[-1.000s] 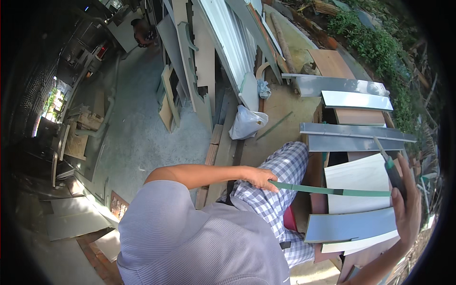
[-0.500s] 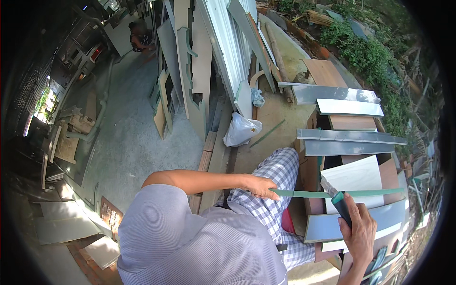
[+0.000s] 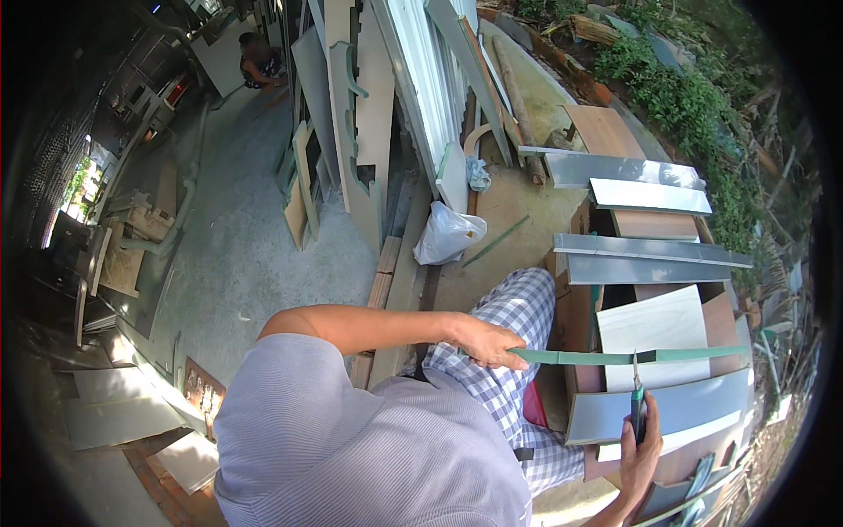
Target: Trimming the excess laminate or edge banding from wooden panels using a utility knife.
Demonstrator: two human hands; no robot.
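Observation:
My left hand [image 3: 488,341] is closed round the left end of a long, thin green strip [image 3: 580,357], which stretches away to the right above the boards. In my right hand [image 3: 641,457] is a utility knife [image 3: 638,406] with a black and green handle. Its blade points away from me and meets the strip near the middle. Just right of the blade, a short dark patch shows on the strip. Beneath the strip lies a white wood-grain board [image 3: 650,325], with a grey-blue panel [image 3: 659,406] on the near side.
Several panels, including a grey one [image 3: 650,270] and a brown one [image 3: 606,132], lie across boxes on the right. A white plastic bag [image 3: 448,234] sits beyond my knee. Tall boards [image 3: 373,97] and corrugated sheets lean upright ahead. Another person [image 3: 259,63] is at the far left.
My right hand has drawn nearer to me and slightly left. The knife has turned from leaning left to nearly upright, its tip shifting right along the strip. The dark patch now shows.

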